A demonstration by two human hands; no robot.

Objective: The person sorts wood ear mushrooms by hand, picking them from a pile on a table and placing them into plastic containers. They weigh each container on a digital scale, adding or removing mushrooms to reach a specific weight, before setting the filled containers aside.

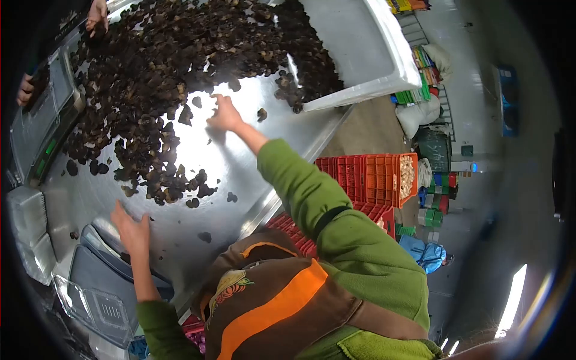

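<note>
My left hand (132, 233) is over the near left part of the metal table (225, 186), thumb apart from the fingers and nothing in it. Just beyond its fingertips lies the lower edge of a spread heap of dark brown, mushroom-like pieces (162, 66). Farther out, my right hand (225, 115) reaches over the table at the right edge of the heap. Its thumb and fingers are apart, with no piece visible between them. A few loose dark pieces lie near it, among them one small piece (262, 114) to its right.
Another person's hands (97, 17) are at the far left. A scale (45, 157) with a green display and clear plastic boxes (30, 231) stand along the left. A white foam box (366, 51) is tipped at the back right. Red crates (351, 177) are stacked beyond the table edge.
</note>
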